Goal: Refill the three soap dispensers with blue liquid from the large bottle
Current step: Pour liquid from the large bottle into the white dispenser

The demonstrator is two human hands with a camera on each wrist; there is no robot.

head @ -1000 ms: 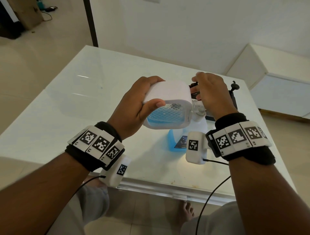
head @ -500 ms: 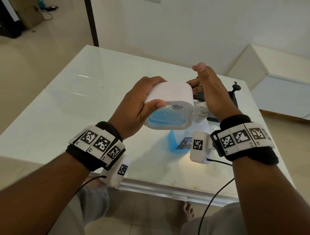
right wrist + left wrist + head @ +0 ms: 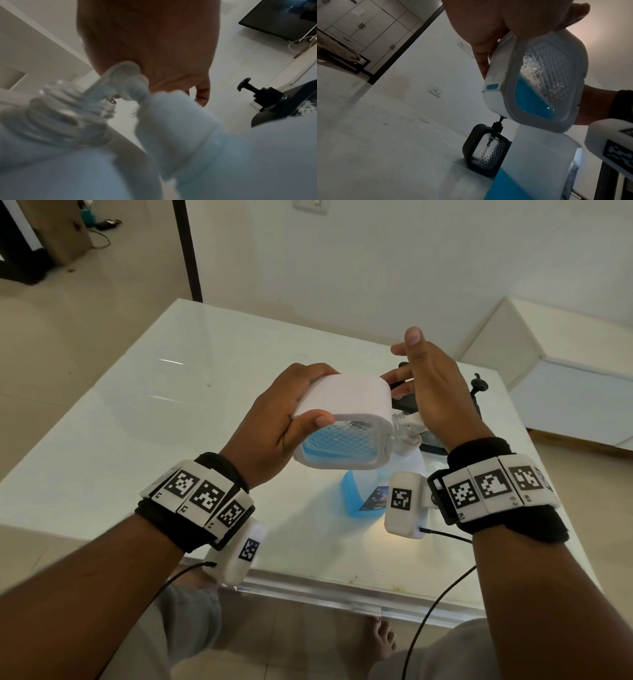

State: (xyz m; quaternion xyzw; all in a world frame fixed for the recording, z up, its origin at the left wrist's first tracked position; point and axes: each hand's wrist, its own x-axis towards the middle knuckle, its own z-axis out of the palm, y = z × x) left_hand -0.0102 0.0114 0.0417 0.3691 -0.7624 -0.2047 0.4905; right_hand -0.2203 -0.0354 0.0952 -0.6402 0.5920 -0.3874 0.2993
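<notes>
Above the near half of the table point(image 3: 113, 419), the left hand point(image 3: 274, 422) holds the white soap dispenser point(image 3: 342, 419) on its side, thumb on the near face and fingers point(image 3: 308, 369) wrapped over the far edge, clear of the surface. Right hand point(image 3: 435, 392) stands edge-on just right of the dispenser's neck, fingers released and extended upward, thumb raised, grasping nothing. Between that palm and the dispenser lies the white pump head point(image 3: 123, 75), apparently touching the palm; the right wrist view alone shows this, though blurred. Below the fingers of both hands stands the large bottle point(image 3: 359, 494), blue liquid filling its lower part. Left wrist view reveals blue liquid pooled in the lower corner of the white dispenser's quilted window point(image 3: 539, 86), and a black soap dispenser point(image 3: 486, 151) upright on the table beyond the bottle, its window clear. Head view shows only that dispenser's black pump point(image 3: 478, 385), right of the right hand, near the table's right edge. Open table lies left of the left fingers.
</notes>
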